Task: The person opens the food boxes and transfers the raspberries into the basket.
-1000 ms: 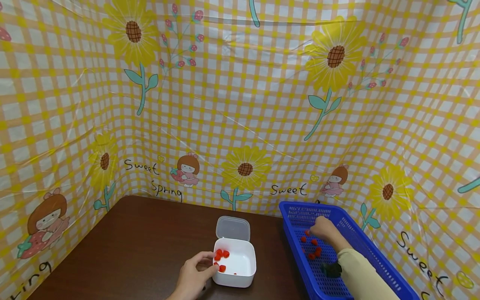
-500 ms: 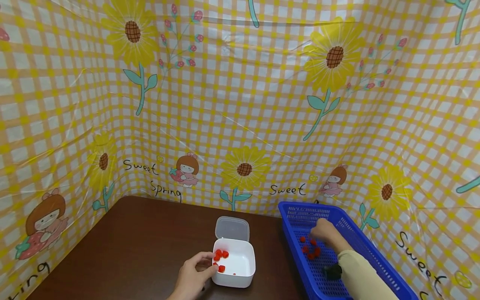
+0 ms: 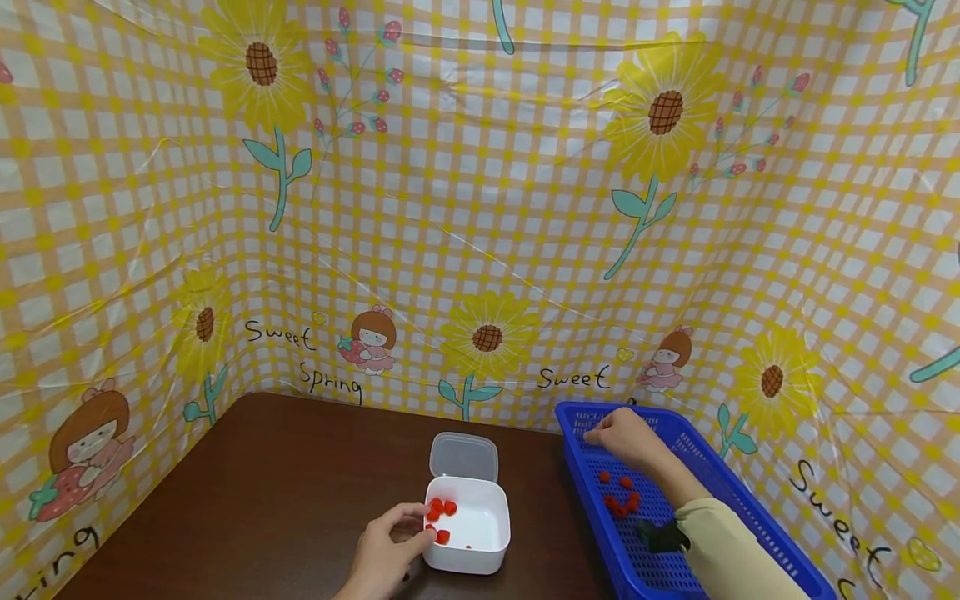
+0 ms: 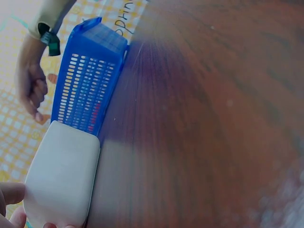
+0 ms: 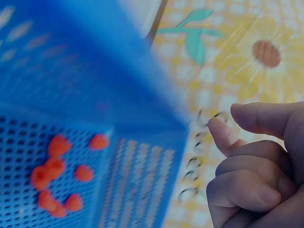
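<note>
A small white plastic box (image 3: 483,527) stands on the table with several red raspberries (image 3: 443,537) along its left side. My left hand (image 3: 386,542) grips the box's left wall, thumb at the near side. In the left wrist view the fingers (image 4: 12,192) touch the white box (image 4: 61,173). My right hand (image 3: 626,437) hovers over the far-left rim of the blue basket (image 3: 581,475). In the right wrist view that hand (image 5: 256,161) has curled fingers, with a small gap between thumb and forefinger and nothing visible there. Several raspberries (image 5: 83,173) lie on the basket floor.
The box's translucent lid (image 3: 463,457) lies directly behind it. A dark green block (image 4: 53,43) is fixed at the right sleeve's cuff. The brown table (image 3: 300,483) ends against a checked sunflower cloth (image 3: 480,208) hanging on the left, back and right.
My right hand has risen out of the basket and moved toward its far-left rim. A raspberry near its fingertips earlier now appears nearer in the basket. The left hand has stayed on the box.
</note>
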`<state>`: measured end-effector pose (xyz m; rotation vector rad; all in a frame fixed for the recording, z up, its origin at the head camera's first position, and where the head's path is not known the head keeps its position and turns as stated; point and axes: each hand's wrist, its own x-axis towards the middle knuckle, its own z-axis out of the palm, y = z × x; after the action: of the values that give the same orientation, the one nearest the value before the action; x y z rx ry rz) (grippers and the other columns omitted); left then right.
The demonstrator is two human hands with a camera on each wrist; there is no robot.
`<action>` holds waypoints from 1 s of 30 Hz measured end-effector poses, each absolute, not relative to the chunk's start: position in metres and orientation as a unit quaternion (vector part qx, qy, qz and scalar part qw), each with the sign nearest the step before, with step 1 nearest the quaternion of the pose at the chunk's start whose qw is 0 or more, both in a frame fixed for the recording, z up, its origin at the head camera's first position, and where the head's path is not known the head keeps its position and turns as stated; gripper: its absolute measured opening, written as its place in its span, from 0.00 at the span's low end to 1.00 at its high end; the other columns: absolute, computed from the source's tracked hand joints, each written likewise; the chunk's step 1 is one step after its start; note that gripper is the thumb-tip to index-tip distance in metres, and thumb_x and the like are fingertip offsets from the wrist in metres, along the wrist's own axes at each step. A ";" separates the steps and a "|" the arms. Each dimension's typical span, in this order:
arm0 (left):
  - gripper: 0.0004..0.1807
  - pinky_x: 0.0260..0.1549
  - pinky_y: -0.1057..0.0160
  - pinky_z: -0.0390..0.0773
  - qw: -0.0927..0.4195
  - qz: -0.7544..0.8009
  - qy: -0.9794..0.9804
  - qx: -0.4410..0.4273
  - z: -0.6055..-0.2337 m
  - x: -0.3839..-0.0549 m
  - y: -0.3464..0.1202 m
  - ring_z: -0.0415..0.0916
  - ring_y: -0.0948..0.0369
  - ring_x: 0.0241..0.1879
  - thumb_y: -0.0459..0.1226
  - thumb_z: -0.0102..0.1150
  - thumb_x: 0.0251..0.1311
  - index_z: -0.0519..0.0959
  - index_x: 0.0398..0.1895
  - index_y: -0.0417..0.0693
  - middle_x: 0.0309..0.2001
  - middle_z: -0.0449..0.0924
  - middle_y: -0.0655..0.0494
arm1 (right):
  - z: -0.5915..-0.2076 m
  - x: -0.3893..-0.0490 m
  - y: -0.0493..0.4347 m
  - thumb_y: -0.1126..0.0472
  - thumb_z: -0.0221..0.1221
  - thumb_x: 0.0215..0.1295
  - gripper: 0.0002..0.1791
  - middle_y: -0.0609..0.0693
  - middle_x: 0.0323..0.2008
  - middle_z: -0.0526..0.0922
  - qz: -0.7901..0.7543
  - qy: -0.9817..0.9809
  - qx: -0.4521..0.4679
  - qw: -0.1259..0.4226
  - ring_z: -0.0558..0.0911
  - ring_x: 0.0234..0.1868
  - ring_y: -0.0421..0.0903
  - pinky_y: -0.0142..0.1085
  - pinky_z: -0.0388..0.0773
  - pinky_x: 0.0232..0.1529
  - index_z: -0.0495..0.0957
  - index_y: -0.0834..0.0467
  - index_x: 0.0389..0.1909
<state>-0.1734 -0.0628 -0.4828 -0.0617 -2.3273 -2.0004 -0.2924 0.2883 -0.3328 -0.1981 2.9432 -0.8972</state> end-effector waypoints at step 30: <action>0.19 0.23 0.60 0.79 0.027 -0.643 -0.766 -0.016 -0.479 -0.172 -0.064 0.79 0.60 0.34 0.42 0.73 0.57 0.83 0.50 0.48 0.42 0.83 0.51 | -0.360 -0.253 0.178 0.62 0.67 0.60 0.07 0.39 0.09 0.55 -0.333 0.920 -0.159 0.130 0.50 0.11 0.36 0.28 0.49 0.11 0.87 0.58 0.24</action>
<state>-0.1716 -0.0640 -0.4792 -0.0489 -2.3647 -1.9852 -0.2532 0.1780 -0.3602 -0.4611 2.6741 -0.9685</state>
